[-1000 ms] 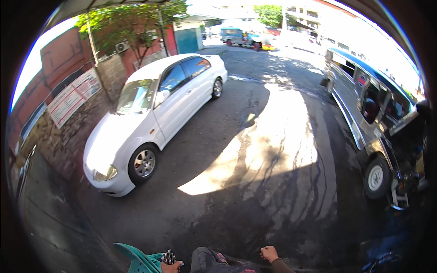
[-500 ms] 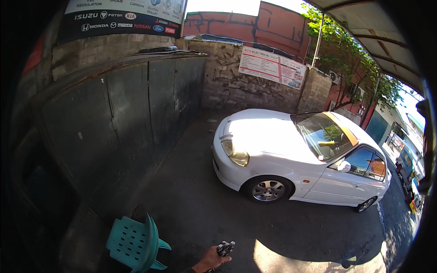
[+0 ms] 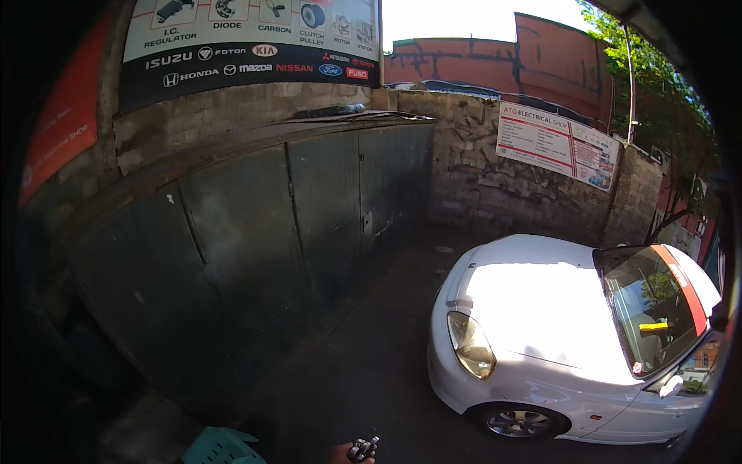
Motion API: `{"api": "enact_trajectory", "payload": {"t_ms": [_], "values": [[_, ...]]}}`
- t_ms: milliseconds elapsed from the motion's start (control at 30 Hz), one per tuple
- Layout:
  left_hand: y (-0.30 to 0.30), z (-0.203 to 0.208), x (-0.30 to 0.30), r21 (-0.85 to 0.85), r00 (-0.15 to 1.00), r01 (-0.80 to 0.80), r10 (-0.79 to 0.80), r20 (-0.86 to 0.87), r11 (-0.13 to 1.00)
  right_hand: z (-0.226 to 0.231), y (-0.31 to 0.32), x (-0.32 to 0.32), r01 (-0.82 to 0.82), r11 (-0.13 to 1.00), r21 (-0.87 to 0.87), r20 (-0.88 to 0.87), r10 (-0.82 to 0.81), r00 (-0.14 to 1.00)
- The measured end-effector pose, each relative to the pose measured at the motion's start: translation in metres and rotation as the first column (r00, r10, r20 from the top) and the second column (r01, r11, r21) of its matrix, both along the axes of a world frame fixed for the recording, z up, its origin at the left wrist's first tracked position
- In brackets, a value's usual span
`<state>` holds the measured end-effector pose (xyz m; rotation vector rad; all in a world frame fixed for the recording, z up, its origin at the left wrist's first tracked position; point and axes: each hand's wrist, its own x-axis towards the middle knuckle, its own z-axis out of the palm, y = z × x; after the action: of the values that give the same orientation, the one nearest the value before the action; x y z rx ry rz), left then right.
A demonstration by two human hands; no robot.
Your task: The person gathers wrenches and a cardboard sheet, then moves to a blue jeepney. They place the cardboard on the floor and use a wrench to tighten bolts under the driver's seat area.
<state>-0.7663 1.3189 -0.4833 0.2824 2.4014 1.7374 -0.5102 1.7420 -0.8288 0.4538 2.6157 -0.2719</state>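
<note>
At six o'clock, my left hand [image 3: 340, 454] wraps snugly around shiny metal pieces [image 3: 362, 449], likely stiff, weighty, slick, best gripped mid-bundle; my right hand is out of sight.

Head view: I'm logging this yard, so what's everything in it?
Car: 1, white, right
Strip: 1, yellow, behind windscreen
Metal panels: several, grey-green, left
Banner: 1, grey-black, upper left
Side sign: 1, red, far left
Wall sign: 1, white-red, upper right
Block wall: 1, grey-brown, behind car
Building: 1, reddish, beyond block wall
Tree: 1, green, upper right
Pole: 1, pale, upper right
Ground: 1, dark, beside car
Chair: 1, teal, bottom edge, cropped
Metal bundle: 1, silver, bottom edge
Left hand: 1, bare, around bundle
</note>
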Motion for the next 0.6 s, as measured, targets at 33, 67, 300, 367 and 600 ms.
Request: {"api": "enact_trajectory", "payload": {"t_ms": [33,67,300,367,600], "values": [[-0.001,0.003,-0.027,0.012,0.996,-0.093,0.092,0.017,0.996,0.014,0.027,-0.063,0.235,0.936,-0.261,-0.192,-0.289,0.938],[-0.001,0.005,-0.054,0.028,0.983,-0.18,0.179,0.035,0.983,0.034,0.047,-0.129,0.257,0.893,-0.369,-0.195,-0.344,0.919],[-0.019,0.047,-0.254,-0.032,0.946,-0.322,0.32,-0.059,0.946,0.167,0.048,-0.557,0.017,0.784,-0.621,-0.385,-0.324,0.864],[-0.011,0.071,-0.33,-0.114,0.943,-0.332,0.33,-0.036,0.937,0.194,0.025,-0.631,-0.03,0.739,-0.673,-0.373,-0.304,0.877],[0.063,0.207,-0.613,-0.283,0.97,-0.18,0.121,-0.212,0.942,0.293,0.019,-0.808,-0.173,0.67,-0.722,-0.331,-0.115,0.937]]}}
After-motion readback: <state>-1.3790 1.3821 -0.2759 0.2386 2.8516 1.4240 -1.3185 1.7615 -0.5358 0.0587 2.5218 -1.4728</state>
